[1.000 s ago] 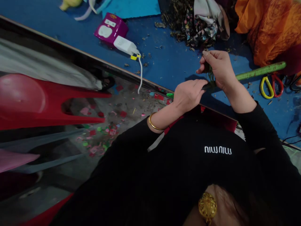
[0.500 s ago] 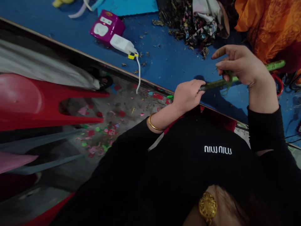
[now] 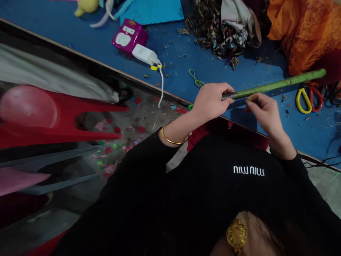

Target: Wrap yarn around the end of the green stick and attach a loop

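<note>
The right hand [image 3: 265, 110] has been brought to the near side of the green stick [image 3: 279, 84], its thumb and finger pinched; whether anything is held cannot be told. A green loop has appeared on the worktop [image 3: 176, 76] at the left hand's [image 3: 209, 101] 11 o'clock. The stick, seemingly left less obstructed, is gripped there by its dark end, pointing towards 3 o'clock.

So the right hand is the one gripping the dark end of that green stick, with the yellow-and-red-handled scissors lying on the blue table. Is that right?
Not quite: the head view shows the left hand gripping the dark end of the green stick. The yellow-and-red-handled scissors do lie on the blue table.
</note>
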`<act>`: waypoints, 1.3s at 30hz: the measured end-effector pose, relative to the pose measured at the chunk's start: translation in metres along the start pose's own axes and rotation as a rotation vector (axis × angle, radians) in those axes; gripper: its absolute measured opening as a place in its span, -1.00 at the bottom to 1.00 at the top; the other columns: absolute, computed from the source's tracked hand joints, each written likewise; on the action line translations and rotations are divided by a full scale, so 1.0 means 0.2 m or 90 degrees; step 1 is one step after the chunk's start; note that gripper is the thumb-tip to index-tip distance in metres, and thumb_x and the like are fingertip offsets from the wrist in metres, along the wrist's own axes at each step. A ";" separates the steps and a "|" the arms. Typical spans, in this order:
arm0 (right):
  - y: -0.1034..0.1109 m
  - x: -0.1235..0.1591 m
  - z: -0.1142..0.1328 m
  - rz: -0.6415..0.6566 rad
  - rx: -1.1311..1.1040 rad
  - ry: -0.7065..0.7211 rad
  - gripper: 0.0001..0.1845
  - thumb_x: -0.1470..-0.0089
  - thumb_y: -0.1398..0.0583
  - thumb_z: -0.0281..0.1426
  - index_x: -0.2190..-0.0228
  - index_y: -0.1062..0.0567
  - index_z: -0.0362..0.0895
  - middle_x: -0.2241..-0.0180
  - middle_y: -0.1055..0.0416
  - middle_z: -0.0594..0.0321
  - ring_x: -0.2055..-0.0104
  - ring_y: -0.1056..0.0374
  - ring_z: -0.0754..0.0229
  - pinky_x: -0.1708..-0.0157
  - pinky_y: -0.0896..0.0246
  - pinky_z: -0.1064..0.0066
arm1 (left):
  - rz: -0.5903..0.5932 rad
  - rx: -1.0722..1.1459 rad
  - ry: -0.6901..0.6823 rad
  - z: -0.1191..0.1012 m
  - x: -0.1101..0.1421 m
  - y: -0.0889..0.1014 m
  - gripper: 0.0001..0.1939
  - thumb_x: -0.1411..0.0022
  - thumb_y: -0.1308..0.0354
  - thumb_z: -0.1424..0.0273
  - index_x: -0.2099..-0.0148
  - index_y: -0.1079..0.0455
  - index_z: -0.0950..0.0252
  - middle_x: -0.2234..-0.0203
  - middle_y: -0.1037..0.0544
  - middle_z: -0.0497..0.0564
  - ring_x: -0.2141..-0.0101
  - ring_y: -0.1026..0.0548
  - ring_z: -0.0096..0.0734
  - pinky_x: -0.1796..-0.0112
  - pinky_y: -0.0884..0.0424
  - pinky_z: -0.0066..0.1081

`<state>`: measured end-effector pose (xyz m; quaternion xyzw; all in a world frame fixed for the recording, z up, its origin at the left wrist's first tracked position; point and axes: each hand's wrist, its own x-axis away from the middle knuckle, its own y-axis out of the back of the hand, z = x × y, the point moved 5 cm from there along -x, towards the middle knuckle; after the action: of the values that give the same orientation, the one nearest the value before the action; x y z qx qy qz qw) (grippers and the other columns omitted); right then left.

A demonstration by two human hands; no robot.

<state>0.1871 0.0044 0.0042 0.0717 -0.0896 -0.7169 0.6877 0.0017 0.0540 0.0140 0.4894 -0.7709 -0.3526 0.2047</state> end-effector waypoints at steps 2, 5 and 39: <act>-0.09 0.02 -0.10 0.032 -0.095 -0.032 -0.76 -0.04 -0.38 -0.28 0.24 -0.53 -0.05 0.21 -0.58 0.25 0.12 -0.50 0.17 -0.02 -0.45 0.26 | 0.007 -0.010 -0.007 -0.03 -0.02 0.04 -0.78 -0.26 -0.26 0.35 0.06 -0.61 0.22 0.19 -0.72 0.06 0.18 -0.64 -0.18 0.11 -0.52 -0.24; -0.23 -0.05 -0.16 0.010 -0.243 -0.020 -0.54 0.08 -0.44 -0.20 0.14 -0.49 -0.01 -0.02 -0.54 0.20 -0.15 -0.43 0.14 -0.20 -0.37 0.27 | 0.011 -0.025 -0.015 -0.07 -0.05 0.09 -0.80 -0.24 -0.26 0.36 0.09 -0.62 0.19 0.19 -0.72 0.04 0.16 -0.64 -0.16 0.09 -0.52 -0.22; -0.20 0.10 -0.13 -0.114 -0.138 0.067 -0.35 -0.26 -0.11 0.18 0.61 -0.21 -0.05 0.60 -0.11 0.32 0.51 -0.09 0.25 0.42 -0.15 0.30 | 0.033 -0.176 -0.029 0.00 0.03 -0.13 -0.71 -0.43 -0.10 0.27 -0.05 -0.53 0.26 0.12 -0.66 0.16 0.12 -0.62 -0.03 0.18 -0.43 -0.25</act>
<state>0.1529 -0.0156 -0.0297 0.0425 0.0313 -0.7763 0.6282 0.0147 0.0420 -0.0060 0.4281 -0.7319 -0.4610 0.2618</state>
